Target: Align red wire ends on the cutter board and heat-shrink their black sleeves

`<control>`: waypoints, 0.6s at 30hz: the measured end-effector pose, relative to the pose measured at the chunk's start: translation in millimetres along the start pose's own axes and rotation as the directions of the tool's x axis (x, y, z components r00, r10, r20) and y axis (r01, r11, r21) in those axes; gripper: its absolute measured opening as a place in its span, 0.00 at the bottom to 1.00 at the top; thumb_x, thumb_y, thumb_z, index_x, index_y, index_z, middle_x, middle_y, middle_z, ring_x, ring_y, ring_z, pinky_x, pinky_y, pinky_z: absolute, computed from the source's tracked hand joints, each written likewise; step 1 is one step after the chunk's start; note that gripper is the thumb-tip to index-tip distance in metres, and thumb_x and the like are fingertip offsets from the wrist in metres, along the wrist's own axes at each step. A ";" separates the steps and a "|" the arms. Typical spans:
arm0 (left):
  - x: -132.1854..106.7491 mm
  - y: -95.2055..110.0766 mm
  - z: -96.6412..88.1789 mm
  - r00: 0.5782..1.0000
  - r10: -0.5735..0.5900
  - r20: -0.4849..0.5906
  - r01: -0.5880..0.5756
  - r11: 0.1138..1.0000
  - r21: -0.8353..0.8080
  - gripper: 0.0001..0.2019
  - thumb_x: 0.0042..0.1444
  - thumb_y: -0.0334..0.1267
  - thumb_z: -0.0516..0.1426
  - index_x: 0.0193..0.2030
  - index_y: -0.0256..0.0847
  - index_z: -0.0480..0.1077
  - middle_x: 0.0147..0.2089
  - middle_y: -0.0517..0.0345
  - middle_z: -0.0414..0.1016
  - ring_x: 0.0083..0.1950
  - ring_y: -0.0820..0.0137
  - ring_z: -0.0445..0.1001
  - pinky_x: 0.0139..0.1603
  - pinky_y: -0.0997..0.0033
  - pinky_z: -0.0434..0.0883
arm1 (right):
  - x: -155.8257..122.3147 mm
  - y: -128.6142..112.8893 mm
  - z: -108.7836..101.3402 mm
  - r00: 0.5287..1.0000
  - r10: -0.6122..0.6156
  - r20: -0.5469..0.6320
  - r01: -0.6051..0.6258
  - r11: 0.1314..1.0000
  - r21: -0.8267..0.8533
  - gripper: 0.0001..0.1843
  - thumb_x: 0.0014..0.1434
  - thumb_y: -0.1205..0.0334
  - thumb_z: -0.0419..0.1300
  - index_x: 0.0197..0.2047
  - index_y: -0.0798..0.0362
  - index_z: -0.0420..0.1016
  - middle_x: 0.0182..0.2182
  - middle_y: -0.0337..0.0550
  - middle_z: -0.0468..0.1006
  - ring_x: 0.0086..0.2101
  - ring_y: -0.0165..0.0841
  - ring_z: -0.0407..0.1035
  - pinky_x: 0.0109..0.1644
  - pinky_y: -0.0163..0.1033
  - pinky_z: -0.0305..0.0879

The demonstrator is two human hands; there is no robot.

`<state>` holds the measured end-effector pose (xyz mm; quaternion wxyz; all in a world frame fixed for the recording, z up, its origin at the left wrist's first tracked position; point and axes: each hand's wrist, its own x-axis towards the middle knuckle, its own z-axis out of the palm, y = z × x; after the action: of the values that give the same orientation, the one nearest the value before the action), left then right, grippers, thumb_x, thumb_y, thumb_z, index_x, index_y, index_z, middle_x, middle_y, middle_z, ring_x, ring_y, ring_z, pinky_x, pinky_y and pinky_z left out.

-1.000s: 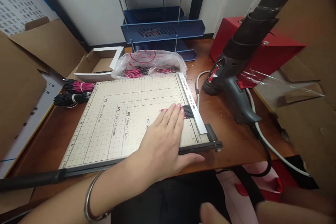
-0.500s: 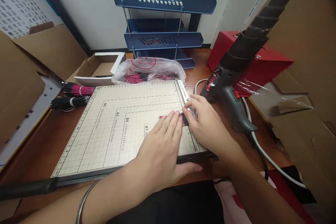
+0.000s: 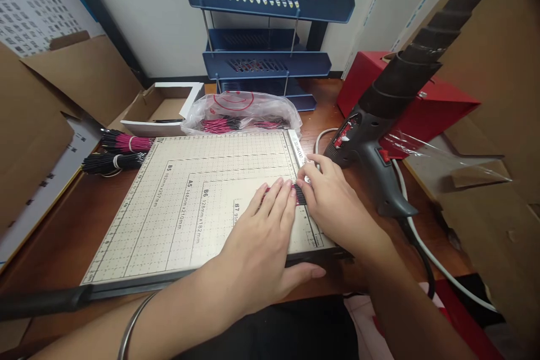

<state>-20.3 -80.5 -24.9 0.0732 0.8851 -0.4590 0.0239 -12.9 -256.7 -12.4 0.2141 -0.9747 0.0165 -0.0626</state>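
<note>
A paper cutter (image 3: 126, 236) with a gridded cream board lies before me, its black-handled arm down along the front edge. A small row of red and black wires (image 3: 301, 194) rests on the board near its right edge. My left hand (image 3: 264, 233) lies flat over the wires, fingers stretched out and thumb pointing right past the front edge. At the silver ruler strip (image 3: 297, 146), my right hand (image 3: 333, 191) is curled, thumb and fingertips against the black ends of the wires. Parts of the wires are hidden beneath both hands.
A grey heat gun (image 3: 371, 140) stands at the right, nozzle up, before a red box (image 3: 447, 101). Wire bundles (image 3: 113, 163) lie left of the cutter. Behind it are a plastic bag (image 3: 244, 107) of wires, an open carton (image 3: 154, 121) and blue tiered trays (image 3: 270, 64).
My left fingers have shifted slightly over the wires, covering more of their red ends. The right hand stays at the black ends. The whole view has moved a little.
</note>
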 end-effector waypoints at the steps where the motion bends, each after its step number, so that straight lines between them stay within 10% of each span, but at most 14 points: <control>1: -0.4 0.2 0.0 1.000 -0.002 0.004 0.002 1.000 -0.001 0.52 0.65 0.71 0.41 0.75 0.21 0.50 0.78 0.32 0.43 0.79 0.46 0.44 0.77 0.42 0.49 | -0.7 -2.4 -0.5 0.999 0.042 -0.004 -0.042 0.998 0.044 0.12 0.70 0.61 0.47 0.50 0.52 0.69 0.61 0.55 0.69 0.60 0.50 0.65 0.54 0.54 0.68; 6: -1.1 0.2 0.6 1.000 -0.008 0.005 0.008 1.000 0.007 0.52 0.65 0.72 0.38 0.75 0.21 0.51 0.77 0.32 0.45 0.79 0.45 0.45 0.76 0.37 0.48 | -2.3 -10.6 -2.8 0.975 0.207 0.087 -0.214 0.973 0.088 0.24 0.70 0.60 0.44 0.68 0.47 0.57 0.61 0.54 0.73 0.56 0.52 0.71 0.51 0.54 0.66; 18: 1.6 0.9 -1.9 1.000 0.002 0.005 -0.002 0.999 0.037 0.52 0.64 0.72 0.40 0.75 0.21 0.52 0.77 0.32 0.46 0.79 0.46 0.47 0.75 0.41 0.53 | -17.4 -5.9 -9.6 0.978 0.173 0.112 -0.192 0.965 0.181 0.27 0.71 0.56 0.42 0.71 0.46 0.53 0.56 0.53 0.78 0.54 0.52 0.74 0.53 0.56 0.68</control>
<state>-20.1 -82.1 -22.8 0.0556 0.8859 -0.4596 0.0304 -31.3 -254.3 -3.2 0.3120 -0.9458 0.0900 0.0029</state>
